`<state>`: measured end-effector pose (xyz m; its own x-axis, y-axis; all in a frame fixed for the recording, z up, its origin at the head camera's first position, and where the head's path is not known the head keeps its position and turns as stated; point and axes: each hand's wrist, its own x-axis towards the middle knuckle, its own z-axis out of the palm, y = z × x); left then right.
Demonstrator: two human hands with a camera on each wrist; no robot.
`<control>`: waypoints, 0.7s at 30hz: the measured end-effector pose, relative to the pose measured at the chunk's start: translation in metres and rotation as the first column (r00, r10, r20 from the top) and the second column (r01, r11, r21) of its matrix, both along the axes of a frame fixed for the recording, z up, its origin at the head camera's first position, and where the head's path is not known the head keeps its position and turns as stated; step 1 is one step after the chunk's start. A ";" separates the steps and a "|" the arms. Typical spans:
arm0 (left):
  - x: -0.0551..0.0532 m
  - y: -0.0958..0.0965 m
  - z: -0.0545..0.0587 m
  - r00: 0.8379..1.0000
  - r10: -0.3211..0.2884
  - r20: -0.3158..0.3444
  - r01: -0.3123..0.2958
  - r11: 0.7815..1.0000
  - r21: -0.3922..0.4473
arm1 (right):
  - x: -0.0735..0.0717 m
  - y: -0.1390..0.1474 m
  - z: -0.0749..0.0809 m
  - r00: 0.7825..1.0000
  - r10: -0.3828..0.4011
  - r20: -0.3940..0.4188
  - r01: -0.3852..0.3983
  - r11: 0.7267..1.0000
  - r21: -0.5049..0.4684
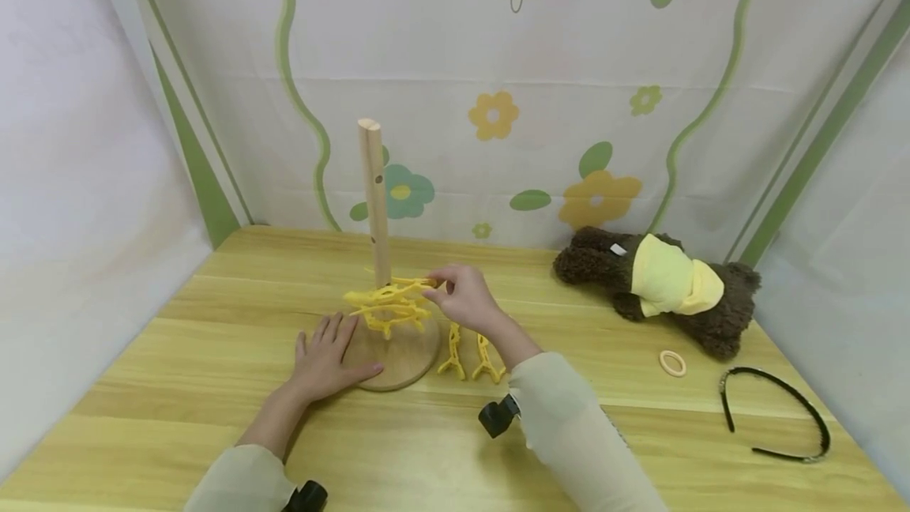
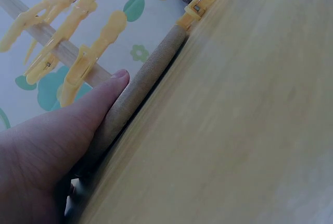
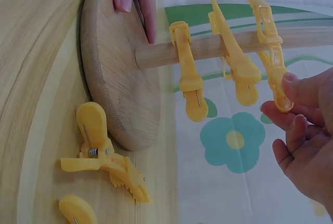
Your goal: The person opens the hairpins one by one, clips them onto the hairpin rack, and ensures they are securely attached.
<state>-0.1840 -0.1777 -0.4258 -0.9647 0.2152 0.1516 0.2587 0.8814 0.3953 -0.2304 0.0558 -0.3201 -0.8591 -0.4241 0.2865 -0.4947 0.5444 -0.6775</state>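
A wooden post (image 1: 374, 204) rises from a round wooden base (image 1: 401, 370) on the table. Yellow plastic spring clips are attached around its lower part; the right wrist view shows the lowest clip (image 3: 187, 73), a middle clip (image 3: 237, 65) and the uppermost clip (image 3: 268, 31). My right hand (image 1: 465, 299) pinches the end of that uppermost clip between thumb and fingers, its jaws at the post. My left hand (image 1: 323, 366) lies at the left side of the base, fingers spread and thumb (image 2: 117, 81) on its edge.
Right of the base, two loose yellow clips (image 1: 453, 354) lie on the table. Further right are a brown plush toy (image 1: 668, 279) in yellow clothing, a small pale ring (image 1: 672, 363) and a black headband (image 1: 796, 401). A patterned cloth (image 1: 441, 46) hangs behind the table.
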 end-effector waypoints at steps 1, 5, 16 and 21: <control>0.000 0.000 0.000 1.000 0.000 -0.001 0.000 1.000 -0.002 | 0.000 -0.001 0.000 1.000 -0.001 0.000 0.001 1.000 0.005; 0.000 0.000 0.001 1.000 0.000 -0.004 0.000 1.000 -0.003 | -0.001 -0.003 0.001 1.000 0.001 0.002 -0.001 1.000 0.012; -0.001 -0.001 0.000 1.000 -0.005 -0.001 0.005 1.000 -0.007 | -0.001 -0.007 0.003 0.999 0.000 0.039 -0.003 0.998 0.069; -0.001 -0.002 -0.001 1.000 -0.006 -0.003 0.006 1.000 -0.005 | 0.000 -0.008 0.005 0.999 0.000 0.049 -0.003 0.998 0.070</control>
<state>-0.1851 -0.1793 -0.4269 -0.9630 0.2213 0.1538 0.2650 0.8817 0.3904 -0.2299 0.0476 -0.3152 -0.8709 -0.4428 0.2132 -0.4623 0.5908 -0.6612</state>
